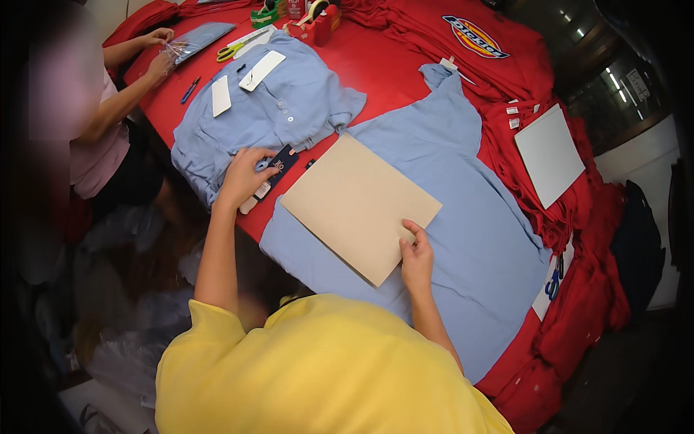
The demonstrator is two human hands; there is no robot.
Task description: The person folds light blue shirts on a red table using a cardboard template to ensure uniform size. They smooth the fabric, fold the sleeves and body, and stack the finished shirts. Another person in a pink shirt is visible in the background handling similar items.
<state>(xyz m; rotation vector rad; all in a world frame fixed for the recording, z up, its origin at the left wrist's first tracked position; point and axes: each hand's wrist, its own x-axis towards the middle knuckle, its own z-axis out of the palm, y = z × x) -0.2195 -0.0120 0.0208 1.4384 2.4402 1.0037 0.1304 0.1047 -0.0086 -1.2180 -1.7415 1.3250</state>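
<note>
A light blue garment lies spread over the red table, and a square of tan cardboard rests on top of it. With thumb and fingers, my right hand pinches the cardboard's near right edge. Left of the cardboard, my left hand has its thumb and fingers closed on a dark navy hang tag; a small white label shows beneath the hand. Just beyond it sits a bunched light blue buttoned garment with two white tags on it.
Red garments are heaped along the right and far edges. A white board lies on them. Yellow-handled scissors, a blue pen and a red tape dispenser are farther off. At left, another person's hands handle a clear-wrapped packet.
</note>
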